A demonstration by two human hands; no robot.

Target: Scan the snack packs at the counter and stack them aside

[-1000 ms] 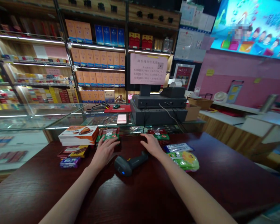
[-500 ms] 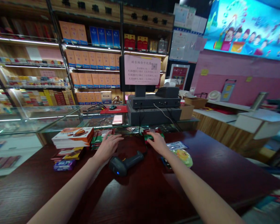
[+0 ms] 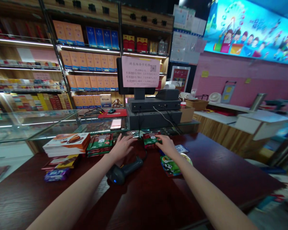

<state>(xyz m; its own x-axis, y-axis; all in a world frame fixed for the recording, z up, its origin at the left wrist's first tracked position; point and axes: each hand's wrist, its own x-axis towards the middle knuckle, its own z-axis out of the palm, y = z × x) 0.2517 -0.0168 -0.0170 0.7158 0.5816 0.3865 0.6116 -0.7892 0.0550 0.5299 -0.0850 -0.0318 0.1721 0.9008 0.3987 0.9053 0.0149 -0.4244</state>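
Both arms extended over the dark wood bench [image 3: 230, 166]. Right hand [image 3: 167, 145] rests on the near edge of a small stack of red-and-green snack packets [image 3: 150, 140] at the far edge of the bench; fingers spread flat on top, grip loose, not closed around the stack. Left hand [image 3: 122, 147] lies palm down on the bench just left of that stack, fingers extended, grip open and empty. Black handheld barcode scanner [image 3: 122, 169] lies on the bench just below the left hand; contact cannot be told. Second stack of red-and-green packets [image 3: 100, 143] further left, beside flat orange-and-white boxes [image 3: 66, 143]. Colourful pouch [image 3: 171, 164] under the right forearm. Register terminal [image 3: 153, 110] behind, on the glass counter.
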